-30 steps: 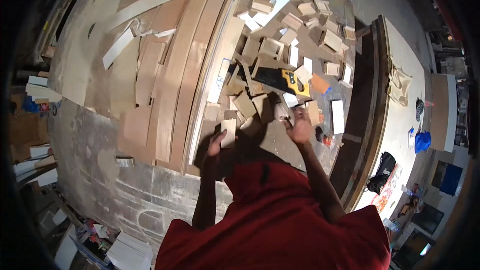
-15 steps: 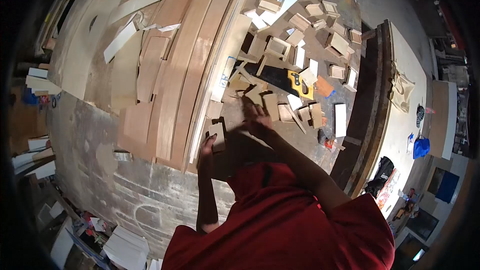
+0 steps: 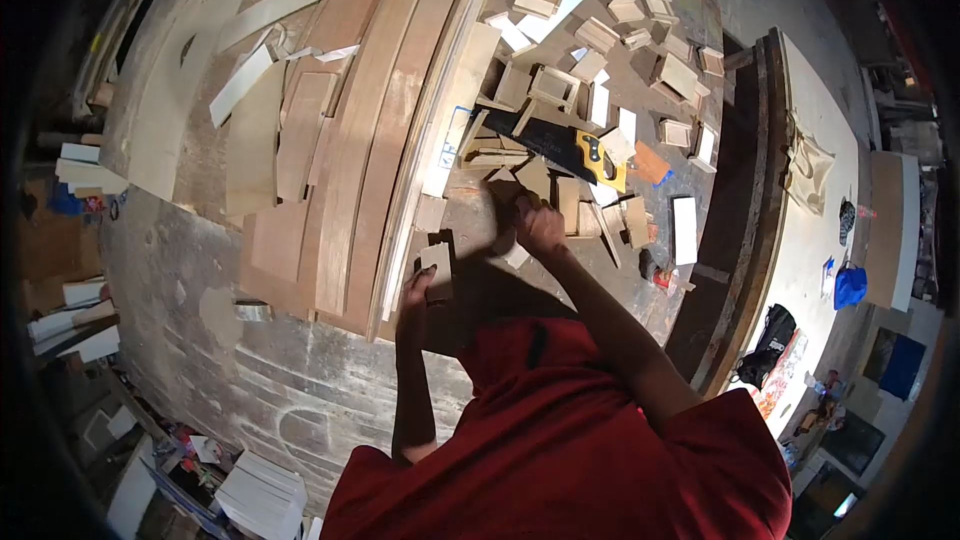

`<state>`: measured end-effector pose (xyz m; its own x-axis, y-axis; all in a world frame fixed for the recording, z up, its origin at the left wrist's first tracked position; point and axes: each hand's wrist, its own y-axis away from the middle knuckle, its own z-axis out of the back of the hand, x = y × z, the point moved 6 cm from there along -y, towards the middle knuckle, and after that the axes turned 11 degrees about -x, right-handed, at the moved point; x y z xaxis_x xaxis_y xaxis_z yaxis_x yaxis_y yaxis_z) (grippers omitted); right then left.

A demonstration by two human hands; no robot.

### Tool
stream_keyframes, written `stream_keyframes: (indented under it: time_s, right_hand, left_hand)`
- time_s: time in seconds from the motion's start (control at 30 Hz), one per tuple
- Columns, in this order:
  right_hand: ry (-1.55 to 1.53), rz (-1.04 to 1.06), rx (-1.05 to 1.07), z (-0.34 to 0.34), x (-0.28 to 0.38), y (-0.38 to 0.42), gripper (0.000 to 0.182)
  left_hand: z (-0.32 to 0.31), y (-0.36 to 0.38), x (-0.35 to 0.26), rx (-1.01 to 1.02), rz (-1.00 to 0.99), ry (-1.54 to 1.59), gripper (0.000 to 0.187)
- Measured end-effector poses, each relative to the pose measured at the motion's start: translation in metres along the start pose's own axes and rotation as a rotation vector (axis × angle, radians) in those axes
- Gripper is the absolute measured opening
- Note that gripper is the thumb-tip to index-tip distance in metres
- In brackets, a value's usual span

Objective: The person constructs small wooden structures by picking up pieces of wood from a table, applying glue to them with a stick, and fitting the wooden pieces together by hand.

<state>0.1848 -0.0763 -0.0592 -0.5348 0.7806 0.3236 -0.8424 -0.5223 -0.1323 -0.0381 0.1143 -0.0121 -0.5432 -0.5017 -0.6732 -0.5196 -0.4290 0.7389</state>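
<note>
My left hand (image 3: pixel 416 290) grips a small pale wooden board (image 3: pixel 436 271), thumb on its upper face, beside the edge of the long stacked planks. To the right, my right hand (image 3: pixel 541 227) is held above the work surface with its fingers curled in. Whatever they pinch, if anything, is lost in shadow. Small wooden offcuts (image 3: pixel 534 178) lie just beyond its fingers. Past them rests a handsaw (image 3: pixel 548 143) with a yellow and black handle, several thin wood strips (image 3: pixel 492 157) beside its blade.
Long planks (image 3: pixel 365 130) are stacked on the left. Several small wooden box frames (image 3: pixel 554 87) and white pieces (image 3: pixel 684 230) are scattered at the right. A pale-topped table (image 3: pixel 815 230) beyond a dark gap holds a black bag (image 3: pixel 768 345). A tape roll (image 3: pixel 252 311) lies at lower left.
My right hand has shifted slightly right, and its spread fingers have curled in. Some offcuts and strips near the saw lie differently. My left hand keeps the small wooden board in nearly the same place.
</note>
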Motion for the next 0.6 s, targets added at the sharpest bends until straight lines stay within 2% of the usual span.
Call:
stream_keyframes:
  time_s: [0.1, 0.17, 0.2, 0.27, 0.4, 0.43, 0.57, 0.6]
  right_hand:
    - [-0.099, 0.046, -0.057, -0.004, -0.007, 0.0, 0.031]
    - [-0.641, -0.174, 0.029, 0.015, -0.008, -0.004, 0.021]
    - [-0.642, -0.172, 0.031, 0.03, -0.003, -0.009, 0.021]
    - [-0.981, -0.496, 0.333, 0.039, 0.001, -0.009, 0.011]
    - [-1.156, -0.413, 0.34, 0.069, 0.012, -0.013, 0.02]
    - [-1.233, -0.463, 0.378, 0.074, 0.013, -0.013, 0.021]
    - [-1.299, -0.434, 0.382, 0.102, 0.03, -0.018, 0.02]
    - [-1.232, -0.331, 0.366, 0.114, 0.038, -0.021, 0.019]
  left_hand:
    - [0.001, 0.007, -0.007, 0.005, -0.009, -0.027, 0.048]
    - [0.002, 0.004, 0.0, 0.022, -0.001, -0.021, 0.048]
    - [0.002, 0.003, 0.002, 0.046, 0.003, -0.017, 0.048]
    - [0.0, 0.004, 0.001, 0.081, 0.009, -0.009, 0.048]
    - [-0.015, 0.018, -0.017, 0.176, 0.027, -0.026, 0.047]
    - [-0.018, 0.02, -0.02, 0.178, 0.026, -0.024, 0.047]
    - [-0.039, 0.034, -0.029, 0.323, 0.064, -0.027, 0.048]
    - [-0.046, 0.038, -0.033, 0.378, 0.099, -0.009, 0.049]
